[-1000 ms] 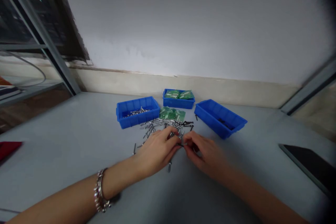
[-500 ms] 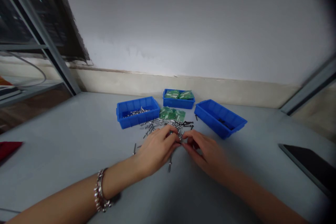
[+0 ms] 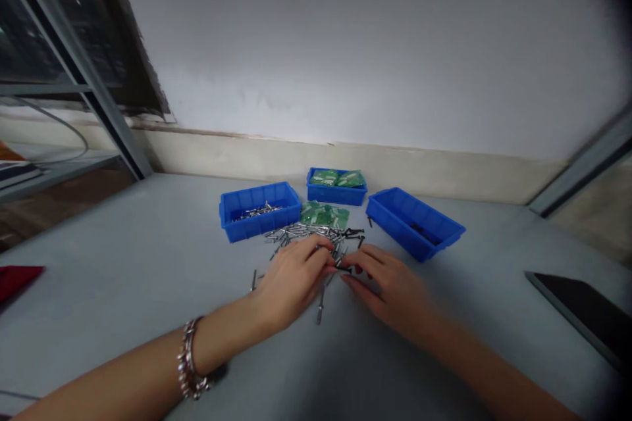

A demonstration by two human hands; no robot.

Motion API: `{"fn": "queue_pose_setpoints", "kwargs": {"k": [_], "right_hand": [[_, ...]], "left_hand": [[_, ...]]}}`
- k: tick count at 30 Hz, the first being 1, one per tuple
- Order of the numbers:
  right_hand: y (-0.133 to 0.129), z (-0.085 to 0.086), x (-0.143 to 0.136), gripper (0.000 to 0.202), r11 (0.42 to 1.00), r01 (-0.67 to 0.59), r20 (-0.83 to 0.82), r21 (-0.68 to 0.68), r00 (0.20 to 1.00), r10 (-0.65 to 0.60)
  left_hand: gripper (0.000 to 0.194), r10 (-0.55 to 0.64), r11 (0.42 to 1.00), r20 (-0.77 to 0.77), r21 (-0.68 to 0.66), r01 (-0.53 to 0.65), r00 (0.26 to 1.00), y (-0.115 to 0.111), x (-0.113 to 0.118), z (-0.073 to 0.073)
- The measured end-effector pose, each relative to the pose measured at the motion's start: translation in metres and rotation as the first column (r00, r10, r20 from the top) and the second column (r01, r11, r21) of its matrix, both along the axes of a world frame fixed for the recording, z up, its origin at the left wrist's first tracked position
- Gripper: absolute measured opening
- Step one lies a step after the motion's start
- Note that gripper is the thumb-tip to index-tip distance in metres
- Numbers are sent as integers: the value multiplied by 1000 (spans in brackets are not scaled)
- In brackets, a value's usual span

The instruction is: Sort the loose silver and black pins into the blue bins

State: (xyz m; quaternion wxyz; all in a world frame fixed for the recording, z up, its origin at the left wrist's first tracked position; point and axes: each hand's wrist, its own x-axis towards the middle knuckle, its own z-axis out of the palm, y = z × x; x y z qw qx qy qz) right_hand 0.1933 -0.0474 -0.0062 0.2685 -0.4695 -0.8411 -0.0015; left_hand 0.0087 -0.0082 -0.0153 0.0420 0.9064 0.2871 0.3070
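Fasteners, slim and silvery, lie in a loose heap just beyond the fingertips, partly hidden by the left hand. That hand has thumb and forefinger drawn together in a pinch, with a dark fastener jutting from it toward the right hand. There, thumb and forefinger stand slightly parted about the free end of the piece (whether they touch it, I cannot tell). One stray silvery fastener lies nearer the viewer than the left fingertips, and a few black fasteners rest at the heap's right edge, beyond the right fingers. Past the heap is a green packet, and behind it a blue bin with more such packets. Beyond the left fingers, to their left, a second bin contains silvery pieces; beyond the right fingers, to their right, a third bin contains dark ones. Well right of the fingers, a dark flat device lies on the grey table.
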Motion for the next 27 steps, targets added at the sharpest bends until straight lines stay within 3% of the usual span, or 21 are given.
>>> {"fn": "queue_pose_setpoints", "kwargs": {"k": [27], "right_hand": [[0,2,2,17,995,14,-85,100,996,-6]], "left_hand": [[14,5,998,10,-58,-5,1000,-3,1,3]]}}
